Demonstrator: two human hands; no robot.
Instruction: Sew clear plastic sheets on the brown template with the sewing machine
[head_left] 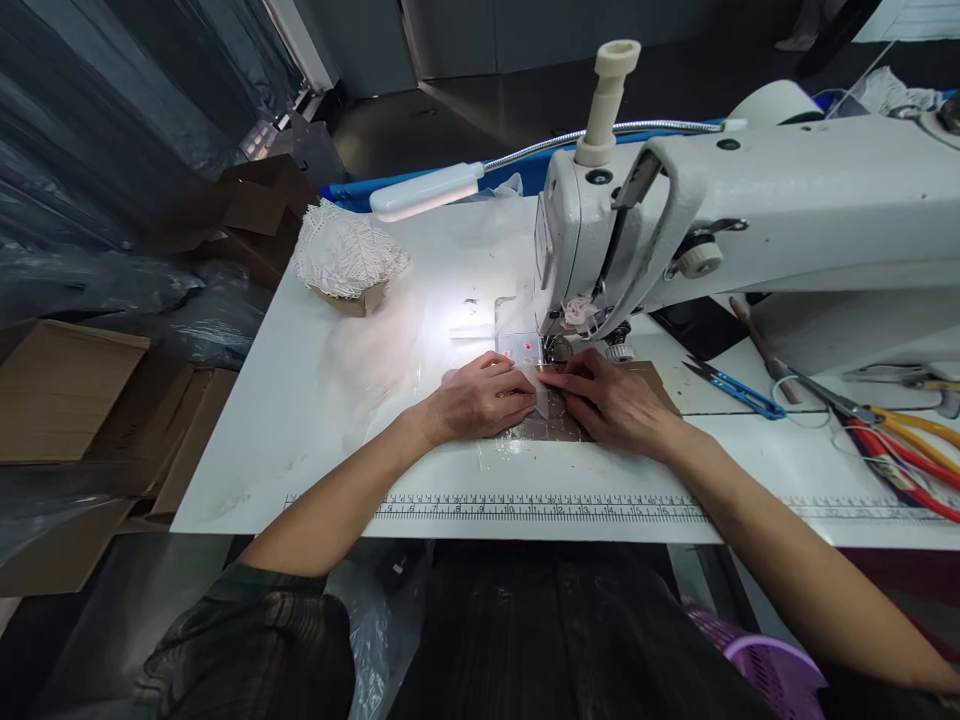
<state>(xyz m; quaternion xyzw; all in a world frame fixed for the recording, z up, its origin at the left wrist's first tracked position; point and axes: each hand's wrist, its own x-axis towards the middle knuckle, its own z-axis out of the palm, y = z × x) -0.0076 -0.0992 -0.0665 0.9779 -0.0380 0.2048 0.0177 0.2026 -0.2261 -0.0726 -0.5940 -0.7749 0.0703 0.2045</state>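
Ruler strip (540,508) along the table's (300,420) near edge, printed with numerals, roughly 5 to 17 legible. Left hand (480,400) and right hand (615,400) laid flat, fingers nearly closed, fingertips pinching a thin translucent fabric piece (541,395) just before the presser foot of the white sewing machine (750,210). Brown patch (555,428) beneath the hands. Lit gooseneck lamp (427,190) above. White lace bundle (346,255) far left; blue thread snips (739,392) and scissors with orange and red handles (892,430) to the right.
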